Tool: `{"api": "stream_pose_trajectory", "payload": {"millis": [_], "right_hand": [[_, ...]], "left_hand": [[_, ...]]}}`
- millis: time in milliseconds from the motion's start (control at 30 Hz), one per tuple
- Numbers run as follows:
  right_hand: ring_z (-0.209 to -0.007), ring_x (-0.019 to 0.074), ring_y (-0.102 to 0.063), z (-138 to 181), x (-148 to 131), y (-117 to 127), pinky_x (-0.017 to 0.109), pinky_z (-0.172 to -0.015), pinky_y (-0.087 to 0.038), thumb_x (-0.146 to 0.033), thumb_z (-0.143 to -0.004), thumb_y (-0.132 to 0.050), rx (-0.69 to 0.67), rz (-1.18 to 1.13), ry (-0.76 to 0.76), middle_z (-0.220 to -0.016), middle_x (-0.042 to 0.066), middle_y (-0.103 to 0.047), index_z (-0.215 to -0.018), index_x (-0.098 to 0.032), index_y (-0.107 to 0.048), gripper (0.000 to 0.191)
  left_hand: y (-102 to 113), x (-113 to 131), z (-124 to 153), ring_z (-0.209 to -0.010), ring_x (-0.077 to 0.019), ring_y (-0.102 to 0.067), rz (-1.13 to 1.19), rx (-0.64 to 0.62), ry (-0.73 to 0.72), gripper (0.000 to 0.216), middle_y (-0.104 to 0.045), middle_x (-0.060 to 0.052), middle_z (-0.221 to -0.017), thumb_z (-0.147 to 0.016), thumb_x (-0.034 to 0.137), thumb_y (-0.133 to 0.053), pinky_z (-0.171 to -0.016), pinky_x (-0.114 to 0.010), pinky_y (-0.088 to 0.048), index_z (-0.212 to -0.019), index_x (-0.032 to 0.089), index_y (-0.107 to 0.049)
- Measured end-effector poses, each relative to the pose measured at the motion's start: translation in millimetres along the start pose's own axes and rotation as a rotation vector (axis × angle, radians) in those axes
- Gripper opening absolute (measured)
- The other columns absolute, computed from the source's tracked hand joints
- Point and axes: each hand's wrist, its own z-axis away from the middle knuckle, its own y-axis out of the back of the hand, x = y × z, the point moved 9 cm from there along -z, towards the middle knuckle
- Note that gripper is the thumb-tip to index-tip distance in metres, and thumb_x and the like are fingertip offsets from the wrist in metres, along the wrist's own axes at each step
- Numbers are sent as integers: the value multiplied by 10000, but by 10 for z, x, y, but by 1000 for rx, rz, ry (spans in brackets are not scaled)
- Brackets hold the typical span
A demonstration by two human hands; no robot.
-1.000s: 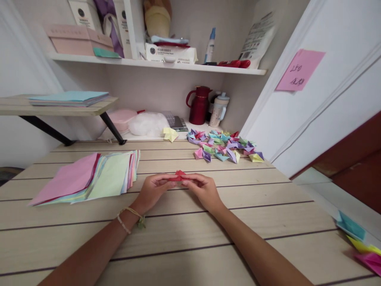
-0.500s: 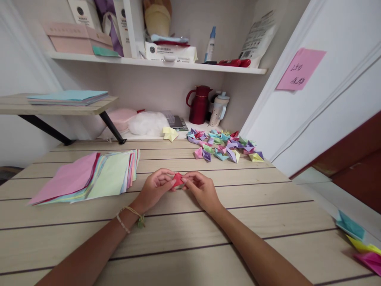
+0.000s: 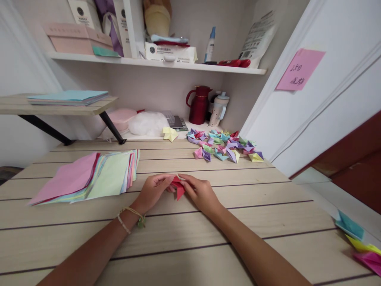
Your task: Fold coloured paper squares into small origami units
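A small piece of folded red paper is pinched between my two hands over the middle of the table, one pointed flap hanging down toward me. My left hand grips its left side, thumb on top, the other fingers curled behind. On the right side, my right hand closes thumb and fingers on the paper's upper edge. Behind the hands lies a cluster of small folded paper boats in many colours. To the left is a fanned stack of coloured paper sheets.
A yellow folded paper piece sits at the table's back edge. A dark red jug and a pale cup stand behind the boats. At left rises a small raised shelf on black legs. Coloured papers lie at the lower right.
The red paper has turned and opened out, and a pointed flap now hangs below my fingers. Both hands have shifted their grip slightly, staying in nearly the same place.
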Motion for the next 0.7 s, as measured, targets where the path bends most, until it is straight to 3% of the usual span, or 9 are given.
{"api": "stream_pose_trajectory", "payload": {"millis": [133,333,500,700], "right_hand": [[-675,143,-643,16,33,-31,232,-655,-488,-187,-818,-451,-32,93,-15,-881,0,-692,-1095,-263,-573,312],[-489,109,-550,18,114,41,194,-515,-426,-167,-768,-473,60,24,-103,-571,-27,-613,-924,-202,-605,207],[-438,101,-500,26,207,100,187,-454,-374,-183,-738,-485,153,-80,-222,-515,-40,-572,-838,-181,-573,134],[-432,106,-487,20,282,39,192,-430,-354,-245,-741,-512,128,-227,-276,-503,-32,-566,-840,-173,-572,137]], "left_hand": [[-60,41,10,-594,-130,-599,-105,-54,-36,256,-659,-25,-632,-793,329,-512,-604,-238,-491,-821,137,-680],[-165,98,60,-727,-152,-619,-136,-104,-78,281,-662,-47,-810,-743,307,-581,-664,-259,-500,-975,158,-636],[-166,88,87,-635,-114,-591,-89,-84,-63,507,-612,-12,-795,-603,261,-720,-620,-254,-495,-1054,178,-504],[-158,19,59,-756,-147,-605,-63,-78,-37,338,-640,-64,-886,-659,261,-675,-731,-313,-491,-947,154,-535]]}}
